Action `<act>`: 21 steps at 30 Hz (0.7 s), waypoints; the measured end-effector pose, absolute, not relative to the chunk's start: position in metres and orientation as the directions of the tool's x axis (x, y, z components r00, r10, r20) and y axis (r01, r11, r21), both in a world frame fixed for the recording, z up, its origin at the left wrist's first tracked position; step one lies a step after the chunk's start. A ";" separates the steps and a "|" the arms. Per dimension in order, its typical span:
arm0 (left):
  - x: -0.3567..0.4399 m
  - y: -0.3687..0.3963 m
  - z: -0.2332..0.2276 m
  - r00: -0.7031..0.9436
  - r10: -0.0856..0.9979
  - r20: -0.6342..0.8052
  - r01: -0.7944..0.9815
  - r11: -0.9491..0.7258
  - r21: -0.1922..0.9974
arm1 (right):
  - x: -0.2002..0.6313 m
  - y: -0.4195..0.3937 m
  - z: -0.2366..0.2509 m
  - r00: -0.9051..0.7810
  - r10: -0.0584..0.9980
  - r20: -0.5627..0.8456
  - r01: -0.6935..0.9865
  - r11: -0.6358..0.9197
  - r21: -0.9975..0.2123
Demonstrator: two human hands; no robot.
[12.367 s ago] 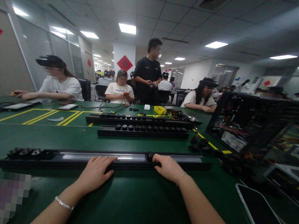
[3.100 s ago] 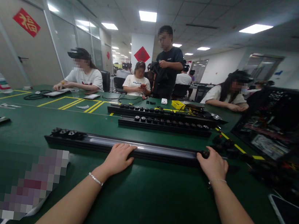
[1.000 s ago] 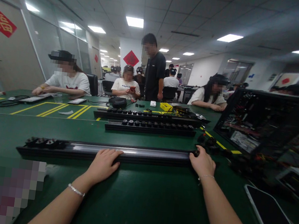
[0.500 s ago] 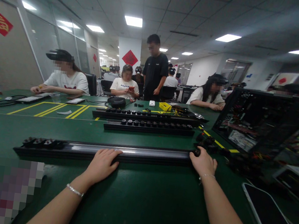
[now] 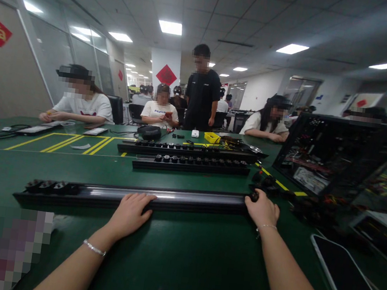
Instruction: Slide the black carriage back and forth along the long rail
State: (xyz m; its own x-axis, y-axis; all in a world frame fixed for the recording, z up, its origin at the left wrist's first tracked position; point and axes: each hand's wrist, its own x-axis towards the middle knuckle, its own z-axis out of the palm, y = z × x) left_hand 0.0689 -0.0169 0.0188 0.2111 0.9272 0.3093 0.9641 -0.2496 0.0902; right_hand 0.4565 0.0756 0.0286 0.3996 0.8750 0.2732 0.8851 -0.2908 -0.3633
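Note:
A long black rail (image 5: 186,199) with a shiny silver channel lies across the green table (image 5: 171,261) in front of me. Three black round parts (image 5: 48,186) sit in its left end. My left hand (image 5: 130,213) rests flat on the rail's near edge, near the middle, fingers spread. My right hand (image 5: 262,210) is at the rail's right end, fingers closed around a small black round part (image 5: 254,197) there.
Two more black rails (image 5: 191,160) filled with several round parts lie farther back. Loose black parts (image 5: 267,183) lie right of them. An open computer case (image 5: 323,157) stands at right, a phone (image 5: 349,284) lies near right. Several people sit or stand across the table.
Over twelve seconds my right hand slid from the rail's middle to its right end with the black part. In the last second both hands stay put; the view shifts slightly.

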 end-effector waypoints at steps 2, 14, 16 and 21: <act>0.069 -0.017 0.019 0.212 0.929 0.303 0.964 -0.249 0.091 | 0.457 0.076 0.029 0.410 0.872 0.269 0.880 -0.300 -0.367; 0.069 -0.017 0.020 0.205 0.928 0.310 0.963 -0.248 0.105 | 0.460 0.079 0.026 0.429 0.865 0.259 0.861 -0.306 -0.405; 0.069 -0.017 0.019 0.207 0.928 0.309 0.963 -0.249 0.101 | 0.460 0.080 0.026 0.434 0.866 0.247 0.856 -0.311 -0.413; 0.069 -0.016 0.019 0.210 0.929 0.306 0.963 -0.251 0.100 | 0.460 0.080 0.025 0.440 0.854 0.276 0.853 -0.302 -0.425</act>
State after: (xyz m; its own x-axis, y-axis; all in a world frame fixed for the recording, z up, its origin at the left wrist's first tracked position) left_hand 0.0689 -0.0162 0.0190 0.2101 0.9287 0.3055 0.9629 -0.2506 0.0997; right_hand 0.4601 0.0803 0.0246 0.4403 0.8544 0.2760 0.8533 -0.3025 -0.4247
